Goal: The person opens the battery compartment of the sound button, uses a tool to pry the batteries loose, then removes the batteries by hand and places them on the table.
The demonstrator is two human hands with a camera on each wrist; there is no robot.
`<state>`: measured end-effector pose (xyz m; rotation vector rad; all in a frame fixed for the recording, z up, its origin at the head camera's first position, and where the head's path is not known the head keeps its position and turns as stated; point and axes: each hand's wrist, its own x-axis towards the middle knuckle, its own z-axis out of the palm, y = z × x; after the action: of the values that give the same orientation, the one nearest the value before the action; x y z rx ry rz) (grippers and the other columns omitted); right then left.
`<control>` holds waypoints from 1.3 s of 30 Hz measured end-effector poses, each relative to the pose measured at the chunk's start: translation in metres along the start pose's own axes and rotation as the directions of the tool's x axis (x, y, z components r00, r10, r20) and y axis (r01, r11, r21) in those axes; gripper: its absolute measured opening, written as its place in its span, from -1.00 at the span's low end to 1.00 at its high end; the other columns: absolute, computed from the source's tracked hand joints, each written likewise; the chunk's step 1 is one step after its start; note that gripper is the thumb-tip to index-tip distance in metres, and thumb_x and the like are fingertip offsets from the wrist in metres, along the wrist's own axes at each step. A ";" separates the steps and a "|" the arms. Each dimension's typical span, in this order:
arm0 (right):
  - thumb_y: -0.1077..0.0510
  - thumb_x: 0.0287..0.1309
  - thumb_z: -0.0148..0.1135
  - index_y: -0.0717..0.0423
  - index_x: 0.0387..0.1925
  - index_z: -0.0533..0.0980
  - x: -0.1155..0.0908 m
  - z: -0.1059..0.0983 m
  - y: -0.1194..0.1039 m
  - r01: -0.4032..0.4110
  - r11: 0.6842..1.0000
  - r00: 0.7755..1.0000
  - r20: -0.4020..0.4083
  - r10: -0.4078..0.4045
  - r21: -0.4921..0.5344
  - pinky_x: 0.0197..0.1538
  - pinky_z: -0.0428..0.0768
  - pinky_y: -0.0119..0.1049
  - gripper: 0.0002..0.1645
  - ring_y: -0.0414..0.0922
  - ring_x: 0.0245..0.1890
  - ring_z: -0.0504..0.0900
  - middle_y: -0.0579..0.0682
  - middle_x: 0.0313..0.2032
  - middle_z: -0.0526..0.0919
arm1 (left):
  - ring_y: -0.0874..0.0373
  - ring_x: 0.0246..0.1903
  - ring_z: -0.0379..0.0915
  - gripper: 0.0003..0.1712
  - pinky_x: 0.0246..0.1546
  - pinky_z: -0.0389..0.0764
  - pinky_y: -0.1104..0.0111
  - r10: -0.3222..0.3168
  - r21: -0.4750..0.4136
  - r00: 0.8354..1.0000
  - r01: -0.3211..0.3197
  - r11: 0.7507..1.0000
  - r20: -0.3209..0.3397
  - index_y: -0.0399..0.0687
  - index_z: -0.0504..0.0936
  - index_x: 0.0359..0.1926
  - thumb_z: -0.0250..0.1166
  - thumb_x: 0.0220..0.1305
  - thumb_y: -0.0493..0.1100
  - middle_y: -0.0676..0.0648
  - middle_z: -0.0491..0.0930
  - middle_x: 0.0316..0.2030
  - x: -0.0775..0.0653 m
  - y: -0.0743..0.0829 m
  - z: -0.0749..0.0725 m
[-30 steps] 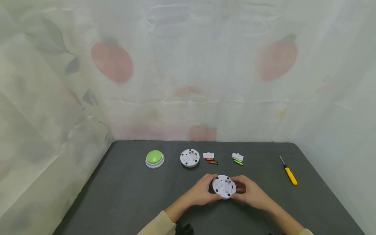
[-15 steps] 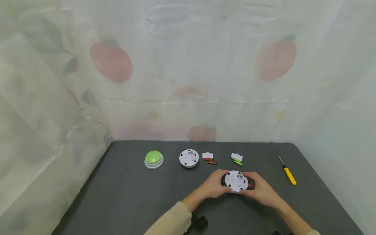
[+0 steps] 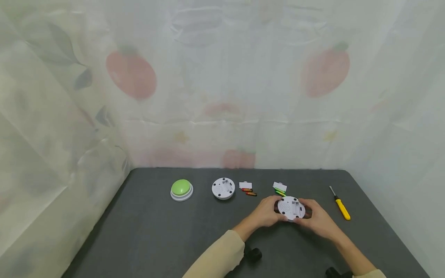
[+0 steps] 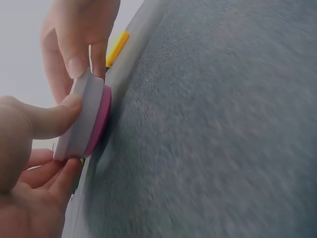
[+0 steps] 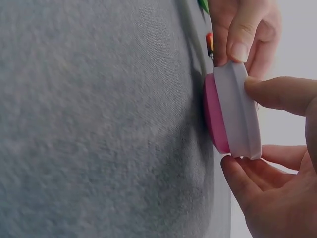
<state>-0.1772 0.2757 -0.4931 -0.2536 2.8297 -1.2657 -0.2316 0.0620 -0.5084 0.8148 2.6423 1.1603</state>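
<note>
Both hands hold a round push button (image 3: 286, 206) upside down, its white underside with dark feet and an uncovered battery compartment facing up. In both wrist views its pink dome (image 4: 101, 121) points down, close over the dark table (image 3: 167, 239). My left hand (image 3: 267, 212) grips the left side of the rim between thumb and fingers. On the opposite side, my right hand (image 3: 321, 222) pinches the rim the same way. Just behind the button lie green batteries (image 3: 279, 191) and a small white battery cover (image 3: 280, 186); the batteries are partly hidden.
A second upturned white button (image 3: 223, 189) stands at the back middle, beside another white cover (image 3: 245, 185) and red batteries (image 3: 251, 194). Farther left is a green-domed button (image 3: 181, 188). A yellow-handled screwdriver (image 3: 342, 208) lies at the right. Printed curtains (image 3: 222, 85) surround the table.
Both hands have carried the pink-domed button to the right and farther back, toward the green batteries. The other things on the table have stayed put.
</note>
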 end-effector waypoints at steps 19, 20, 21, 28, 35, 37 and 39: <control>-0.01 0.09 0.53 0.54 0.35 0.26 0.015 -0.007 0.009 -0.040 0.996 0.997 -0.062 0.035 -0.084 0.02 0.62 -0.01 0.02 0.20 0.02 0.58 0.45 0.20 0.34 | 0.25 -0.12 0.52 -0.54 -0.07 0.53 0.36 0.005 0.208 0.999 0.005 0.978 -0.046 -0.11 0.60 0.17 0.37 0.31 -0.05 0.02 0.60 -0.10 -0.014 0.015 -0.031; -0.01 0.09 0.53 0.54 0.35 0.26 0.016 -0.008 0.010 -0.039 0.996 0.998 -0.061 0.034 -0.084 0.03 0.61 -0.01 0.02 0.20 0.02 0.57 0.45 0.20 0.34 | 0.24 -0.11 0.53 -0.57 -0.08 0.53 0.36 0.011 0.216 0.999 0.000 0.976 -0.049 -0.10 0.61 0.16 0.36 0.33 -0.05 0.02 0.61 -0.10 -0.017 0.015 -0.036; -0.01 0.10 0.53 0.53 0.35 0.26 0.016 -0.008 0.010 -0.040 0.996 0.997 -0.062 0.034 -0.086 0.03 0.61 0.00 0.02 0.19 0.03 0.57 0.44 0.21 0.35 | 0.24 -0.11 0.53 -0.58 -0.08 0.54 0.35 0.017 0.223 0.998 -0.004 0.975 -0.053 -0.10 0.61 0.15 0.35 0.34 -0.05 0.02 0.61 -0.09 -0.021 0.015 -0.041; -0.02 0.12 0.51 0.52 0.36 0.25 0.017 -0.009 0.011 -0.040 0.994 0.998 -0.054 0.035 -0.101 0.03 0.59 0.03 0.02 0.17 0.02 0.56 0.44 0.21 0.35 | 0.23 -0.13 0.54 -0.67 -0.11 0.55 0.34 0.117 0.297 0.984 -0.071 0.952 -0.138 -0.06 0.64 0.10 0.30 0.39 -0.08 0.03 0.62 -0.10 -0.045 0.009 -0.074; -0.04 0.11 0.51 0.53 0.36 0.24 0.017 -0.009 0.010 -0.055 0.992 0.997 -0.060 0.048 -0.116 0.04 0.58 0.05 0.03 0.19 0.02 0.56 0.44 0.22 0.34 | 0.14 -0.10 0.56 -0.73 -0.08 0.57 0.25 0.226 0.384 0.938 -0.112 0.916 -0.264 -0.06 0.66 0.05 0.28 0.39 -0.12 0.01 0.65 -0.08 -0.067 -0.015 -0.111; -0.04 0.11 0.51 0.53 0.36 0.25 0.017 -0.008 0.010 -0.054 0.991 0.997 -0.062 0.047 -0.119 0.05 0.58 0.06 0.03 0.18 0.02 0.56 0.44 0.21 0.35 | 0.08 -0.09 0.57 -0.74 -0.06 0.58 0.19 0.243 0.398 0.921 -0.109 0.911 -0.305 -0.09 0.67 0.04 0.28 0.39 -0.14 -0.04 0.65 -0.07 -0.073 -0.023 -0.123; -0.04 0.11 0.51 0.53 0.35 0.25 0.018 -0.007 0.009 -0.049 0.991 0.997 -0.061 0.042 -0.123 0.05 0.58 0.06 0.03 0.19 0.02 0.56 0.45 0.21 0.35 | 0.05 -0.06 0.57 -0.75 -0.04 0.58 0.15 0.256 0.414 0.901 -0.096 0.905 -0.350 -0.10 0.67 0.02 0.28 0.37 -0.16 -0.05 0.64 -0.07 -0.078 -0.033 -0.134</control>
<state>-0.1964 0.2843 -0.4945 -0.1565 2.9501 -1.1074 -0.2249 -0.0832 -0.4459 0.9966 3.2697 0.9271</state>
